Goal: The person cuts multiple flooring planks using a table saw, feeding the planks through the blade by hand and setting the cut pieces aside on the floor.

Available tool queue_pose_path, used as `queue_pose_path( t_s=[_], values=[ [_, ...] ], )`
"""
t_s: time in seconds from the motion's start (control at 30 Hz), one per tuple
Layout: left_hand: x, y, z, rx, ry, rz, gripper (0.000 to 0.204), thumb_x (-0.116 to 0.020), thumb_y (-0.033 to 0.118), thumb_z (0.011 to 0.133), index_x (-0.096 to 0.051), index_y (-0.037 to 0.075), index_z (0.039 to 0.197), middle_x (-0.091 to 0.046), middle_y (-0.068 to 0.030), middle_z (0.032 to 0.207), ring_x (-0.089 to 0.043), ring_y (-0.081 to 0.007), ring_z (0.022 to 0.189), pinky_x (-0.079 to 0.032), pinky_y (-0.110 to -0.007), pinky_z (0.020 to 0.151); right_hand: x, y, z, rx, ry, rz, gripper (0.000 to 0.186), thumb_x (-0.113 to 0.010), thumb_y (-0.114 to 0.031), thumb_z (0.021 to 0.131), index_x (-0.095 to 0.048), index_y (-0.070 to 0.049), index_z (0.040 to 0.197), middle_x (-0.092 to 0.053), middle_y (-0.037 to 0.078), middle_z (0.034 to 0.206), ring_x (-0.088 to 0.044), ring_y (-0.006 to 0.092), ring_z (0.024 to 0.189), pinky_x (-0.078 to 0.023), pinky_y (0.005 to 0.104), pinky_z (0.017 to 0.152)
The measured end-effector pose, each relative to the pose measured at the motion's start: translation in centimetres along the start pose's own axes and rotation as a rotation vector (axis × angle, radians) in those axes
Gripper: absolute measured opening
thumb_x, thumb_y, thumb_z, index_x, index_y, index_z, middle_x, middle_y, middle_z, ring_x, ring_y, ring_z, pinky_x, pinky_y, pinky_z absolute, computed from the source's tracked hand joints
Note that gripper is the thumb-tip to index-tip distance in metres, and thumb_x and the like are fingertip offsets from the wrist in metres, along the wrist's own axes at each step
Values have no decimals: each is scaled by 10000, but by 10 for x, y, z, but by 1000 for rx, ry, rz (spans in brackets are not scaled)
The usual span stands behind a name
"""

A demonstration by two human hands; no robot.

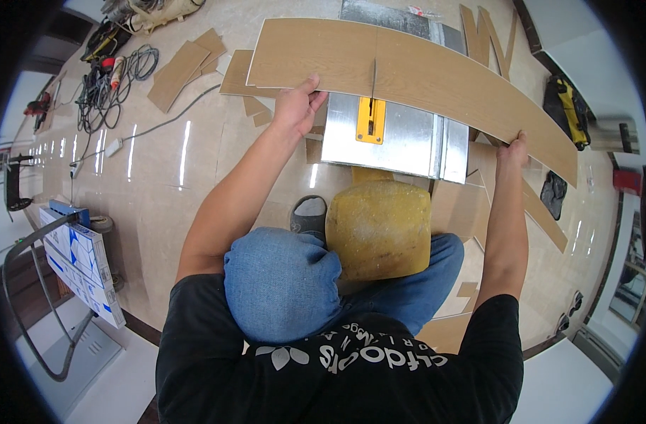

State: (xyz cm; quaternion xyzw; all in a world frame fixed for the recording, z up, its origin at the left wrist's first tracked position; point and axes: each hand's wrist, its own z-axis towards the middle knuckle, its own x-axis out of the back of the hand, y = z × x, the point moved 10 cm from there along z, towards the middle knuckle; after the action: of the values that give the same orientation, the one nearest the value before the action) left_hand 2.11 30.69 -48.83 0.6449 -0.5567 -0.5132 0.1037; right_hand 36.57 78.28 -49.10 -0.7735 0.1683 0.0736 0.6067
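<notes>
A long wood-look plank (443, 71) lies across the metal table saw (408, 134), with the thin blade (374, 79) standing in a slot cut from its near edge; a faint line runs on toward the far edge. A yellow throat plate (370, 121) shows on the saw top. My left hand (302, 102) grips the plank's near edge left of the blade, fingers curled. My right hand (514, 147) holds the near edge toward the right end. Below the saw, in front of my body, is a worn yellow plastic piece (377, 226) between my jeans-clad legs.
Board offcuts (181, 71) lie on the tiled floor (153, 212) at left, near coiled cables (107, 99). A cart with boxes (83, 261) stands lower left. More boards (471, 212) lie beneath the saw and right. A black-and-yellow bag (567, 113) sits at the right wall.
</notes>
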Motion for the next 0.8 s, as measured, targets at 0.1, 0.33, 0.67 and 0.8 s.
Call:
queue_pose_path(
  t_s=[0.1, 0.33, 0.67, 0.8],
  values=[
    [-2, -1, -3, 0, -10, -8, 238, -585, 111, 938, -523, 73, 1165, -603, -47, 1050, -585, -136, 910, -505, -266, 814, 5, 1, 6, 0, -4, 9, 447, -604, -159, 919, -437, 28, 1289, -564, 147, 1229, -602, 332, 1039, -509, 584, 854],
    [-3, 0, -10, -4, -2, -13, 266, -585, 99, 935, -505, 86, 1188, -589, -52, 1077, -585, -144, 915, -511, -278, 809, 7, 3, 17, 32, -106, 58, 433, -600, -182, 923, -459, 18, 1279, -571, 126, 1227, -596, 313, 1049, -513, 535, 878],
    [5, -4, -16, 1, 7, -4, 260, -585, 106, 937, -513, 89, 1187, -594, -45, 1088, -591, -147, 934, -510, -281, 843, 12, -1, 3, 29, -73, 56, 388, -578, -127, 930, -466, 58, 1252, -580, 137, 1215, -608, 294, 1033, -528, 455, 875],
    [4, -6, -18, -5, -4, -3, 241, -591, 115, 936, -522, 89, 1165, -600, -29, 1063, -592, -137, 920, -510, -279, 845, 17, -4, 5, 42, -79, 62, 384, -576, -111, 927, -463, 44, 1260, -581, 135, 1211, -607, 288, 1035, -534, 438, 873]
  ],
)
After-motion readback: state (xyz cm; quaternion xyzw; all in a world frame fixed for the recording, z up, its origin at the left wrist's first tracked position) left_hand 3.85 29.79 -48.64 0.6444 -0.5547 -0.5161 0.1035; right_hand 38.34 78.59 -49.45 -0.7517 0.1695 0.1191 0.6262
